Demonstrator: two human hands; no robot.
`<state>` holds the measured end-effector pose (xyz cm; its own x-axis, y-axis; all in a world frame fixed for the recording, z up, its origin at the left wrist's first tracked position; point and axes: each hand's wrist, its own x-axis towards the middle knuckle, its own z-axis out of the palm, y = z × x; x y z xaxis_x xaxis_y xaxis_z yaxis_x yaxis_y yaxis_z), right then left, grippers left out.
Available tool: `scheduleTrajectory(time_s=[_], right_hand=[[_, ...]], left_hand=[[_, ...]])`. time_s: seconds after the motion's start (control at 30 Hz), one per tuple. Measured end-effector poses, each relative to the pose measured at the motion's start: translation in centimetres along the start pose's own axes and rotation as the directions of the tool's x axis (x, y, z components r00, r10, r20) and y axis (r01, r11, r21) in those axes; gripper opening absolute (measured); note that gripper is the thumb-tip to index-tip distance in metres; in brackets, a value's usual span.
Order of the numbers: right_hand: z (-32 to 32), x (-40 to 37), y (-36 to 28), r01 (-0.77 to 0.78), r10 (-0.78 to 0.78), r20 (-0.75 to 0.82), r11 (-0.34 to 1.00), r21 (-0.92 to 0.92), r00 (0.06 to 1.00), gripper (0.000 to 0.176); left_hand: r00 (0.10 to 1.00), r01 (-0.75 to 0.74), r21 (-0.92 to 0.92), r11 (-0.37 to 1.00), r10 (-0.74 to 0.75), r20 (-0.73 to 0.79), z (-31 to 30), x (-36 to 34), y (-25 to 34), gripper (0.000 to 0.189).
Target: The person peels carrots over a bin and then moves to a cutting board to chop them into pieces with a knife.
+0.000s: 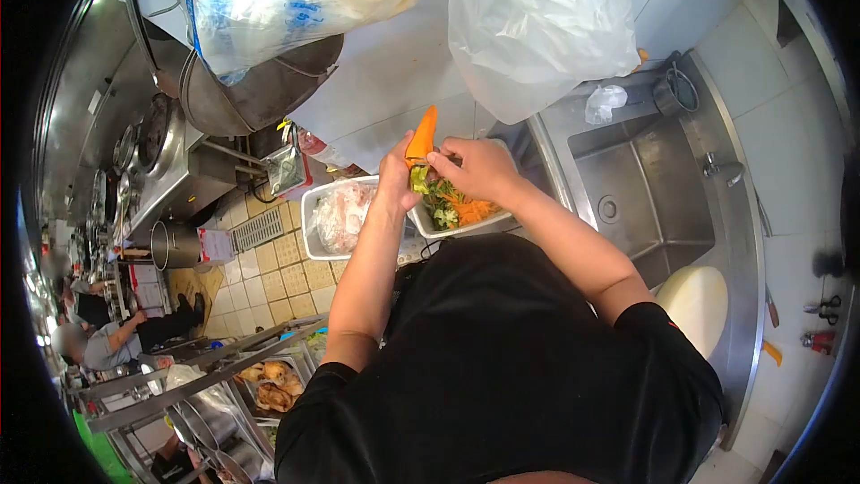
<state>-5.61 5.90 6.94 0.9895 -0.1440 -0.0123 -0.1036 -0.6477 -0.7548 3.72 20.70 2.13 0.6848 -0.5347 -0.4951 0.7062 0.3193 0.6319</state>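
Observation:
My left hand grips an orange carrot that points up and away, its lower end near green leaves. My right hand is closed on something at the carrot's base; I cannot make out what it holds. Both hands hover over a white rectangular tray filled with green vegetables and shredded carrot. My black shirt fills the lower middle of the view.
A second tray with bagged pale food sits left of the first. A steel sink lies to the right, a white dome-shaped object beside it. Plastic bags hang above. Other people work far left; trays of fried food stand below.

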Motion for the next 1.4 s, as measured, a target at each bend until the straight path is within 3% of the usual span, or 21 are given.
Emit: scheduleTrajectory(time_s=[0.1,0.17,0.23,0.3,0.37,0.43,0.47,0.53,0.57,0.63,0.7,0.77,0.9,0.97,1.0,1.07,1.1,1.17,1.27,1.37,1.4], right_hand=[[-0.7,0.6,0.2,-0.047,0.047,-0.013,0.999,0.018,0.999,0.040],[-1.0,2.6,2.5,-0.109,0.107,-0.047,0.993,-0.044,0.993,0.040],[-0.4,4.1,4.8,-0.169,0.163,-0.070,0.981,-0.098,0.984,0.040],[-0.3,5.2,5.5,-0.103,0.040,-0.399,0.985,-0.136,0.916,0.046],[0.0,5.4,5.2,-0.119,0.054,-0.427,0.985,-0.127,0.903,0.047],[0.0,4.0,2.3,-0.282,0.242,-0.313,0.956,-0.087,0.918,0.046],[0.4,3.2,1.3,-0.286,0.246,-0.313,0.954,-0.088,0.917,0.046],[1.6,1.8,-0.5,-0.146,0.145,-0.150,0.989,0.007,0.978,0.036],[2.4,1.3,-0.8,-0.152,0.151,-0.153,0.988,0.007,0.977,0.036],[3.6,0.8,-1.1,-0.012,0.018,-0.141,0.999,0.048,0.990,0.036],[3.2,0.8,-1.4,-0.026,0.028,-0.156,1.000,0.016,0.987,0.036],[2.8,1.3,-1.1,-0.044,0.049,-0.088,0.997,0.057,0.995,0.036],[2.0,2.3,-1.3,-0.185,0.189,-0.020,0.975,0.123,0.982,0.041],[2.2,4.2,1.0,-0.206,0.187,-0.191,0.975,-0.084,0.964,0.045],[1.6,5.1,2.1,-0.209,0.190,-0.198,0.975,-0.079,0.962,0.045],[0.3,6.2,4.3,-0.383,0.316,-0.314,0.906,-0.180,0.895,0.047],[0.5,6.0,5.1,-0.390,0.324,-0.319,0.905,-0.171,0.891,0.047],[0.3,6.1,6.3,-0.403,0.326,-0.418,0.909,-0.107,0.848,0.045],[0.5,4.2,1.7,-0.303,0.271,-0.340,0.952,-0.045,0.901,0.044],[2.2,3.5,1.1,-0.207,0.189,-0.245,0.977,-0.049,0.951,0.044],[1.3,3.6,0.7,-0.293,0.273,-0.232,0.954,-0.056,0.934,0.043]], left_hand=[[0.994,0.033,0.028,0.999,-0.035,0.103,-1.2,-0.1,0.5,0.041],[0.951,0.028,0.132,0.991,-0.067,0.303,-2.4,-0.4,0.8,0.040],[0.943,0.091,0.113,0.989,-0.122,0.309,-4.4,0.4,0.4,0.040],[0.931,0.140,0.096,0.985,-0.164,0.325,-4.7,0.7,0.7,0.040],[0.957,0.139,-0.089,0.986,-0.110,0.270,-4.6,1.0,0.7,0.042],[0.965,0.136,-0.106,0.985,-0.108,0.237,-4.5,1.2,1.2,0.044],[0.973,0.133,-0.118,0.984,-0.107,0.203,-4.3,1.2,1.5,0.047],[0.964,0.134,-0.123,0.983,-0.100,0.247,-3.7,1.4,1.7,0.049],[0.954,0.132,-0.126,0.983,-0.092,0.286,-3.3,1.3,1.8,0.051],[0.968,0.107,-0.100,0.989,-0.081,0.236,-2.1,1.1,1.6,0.046],[0.980,0.076,-0.072,0.994,-0.062,0.187,-2.5,1.8,1.4,0.044],[0.917,0.178,-0.071,0.981,-0.139,0.373,-4.3,3.1,1.7,0.047],[0.892,0.215,0.027,0.976,-0.207,0.401,-5.5,3.1,2.8,0.045],[0.912,0.191,0.109,0.976,-0.217,0.348,-5.8,2.9,3.2,0.044],[0.910,0.192,0.118,0.974,-0.222,0.350,-5.7,2.5,3.3,0.044],[0.925,0.108,0.308,0.945,-0.209,0.316,-5.8,1.4,3.6,0.050],[0.923,0.113,0.318,0.941,-0.218,0.316,-5.7,1.1,3.7,0.050],[0.934,-0.086,0.398,0.913,-0.066,0.351,-4.8,1.0,3.9,0.059],[0.939,-0.157,0.444,0.882,-0.006,0.343,-4.1,1.2,4.0,0.064],[0.925,-0.230,0.470,0.852,0.041,0.378,-3.1,0.8,3.8,0.062],[0.925,-0.224,0.474,0.851,0.033,0.378,-3.3,0.8,3.7,0.062]])
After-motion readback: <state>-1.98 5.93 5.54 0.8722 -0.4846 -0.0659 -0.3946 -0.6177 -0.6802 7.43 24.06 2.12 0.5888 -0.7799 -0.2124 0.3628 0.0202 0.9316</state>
